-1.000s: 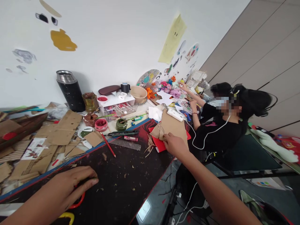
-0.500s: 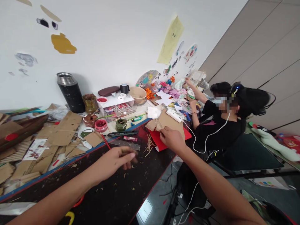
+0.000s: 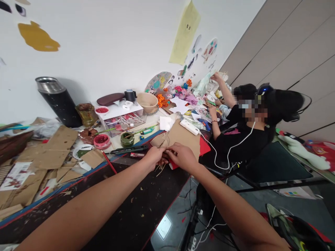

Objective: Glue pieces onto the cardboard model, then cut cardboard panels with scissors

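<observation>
My left hand [image 3: 155, 156] and my right hand [image 3: 180, 156] meet over the dark table, fingers closed and fingertips together. Whatever lies between the fingertips is too small and covered to make out. Just beyond them is a torn scrap of corrugated cardboard [image 3: 159, 140]; I cannot tell whether the fingers touch it. A larger brown cardboard sheet [image 3: 184, 134] reaches behind my right hand, on top of a red sheet [image 3: 204, 146]. Several thin tan strips [image 3: 160, 170] stick out below my hands. A red stick [image 3: 109, 163] lies left of my left forearm.
Paint jars, one pink [image 3: 102, 141] and one green [image 3: 127, 139], stand by a box cutter [image 3: 128, 150]. Cardboard scraps [image 3: 56, 143] and a black flask [image 3: 59, 101] occupy the left. A white power strip [image 3: 190, 127] trails its cable past a co-worker [image 3: 243, 129] at right.
My left hand has moved right and forward to meet my right hand, which has shifted slightly left. The view has turned a little, and the co-worker's raised hand has moved.
</observation>
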`<action>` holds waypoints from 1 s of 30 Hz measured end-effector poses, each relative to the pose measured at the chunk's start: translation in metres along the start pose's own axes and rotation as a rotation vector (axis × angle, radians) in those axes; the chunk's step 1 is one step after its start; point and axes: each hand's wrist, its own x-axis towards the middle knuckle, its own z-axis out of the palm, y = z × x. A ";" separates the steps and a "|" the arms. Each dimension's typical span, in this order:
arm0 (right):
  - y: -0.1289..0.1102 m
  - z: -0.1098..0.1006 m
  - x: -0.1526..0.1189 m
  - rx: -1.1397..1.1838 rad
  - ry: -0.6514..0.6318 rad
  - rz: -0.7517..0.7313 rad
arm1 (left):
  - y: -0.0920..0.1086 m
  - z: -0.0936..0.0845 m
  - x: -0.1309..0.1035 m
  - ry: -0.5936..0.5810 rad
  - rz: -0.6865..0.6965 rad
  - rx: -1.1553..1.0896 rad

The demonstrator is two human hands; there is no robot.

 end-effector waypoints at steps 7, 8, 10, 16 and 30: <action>0.056 -0.004 0.019 0.160 0.099 0.252 | -0.001 0.000 -0.003 0.057 -0.018 0.054; 0.064 -0.004 0.024 0.157 0.099 0.283 | -0.001 0.001 -0.004 0.062 -0.014 0.054; 0.080 -0.002 0.037 0.144 0.108 0.342 | 0.000 0.004 -0.006 0.071 0.002 0.048; 0.111 0.004 0.077 0.096 0.151 0.476 | 0.008 0.012 -0.017 0.080 0.077 0.024; 0.152 0.017 0.115 0.084 0.156 0.496 | 0.017 0.020 -0.062 0.046 0.218 0.028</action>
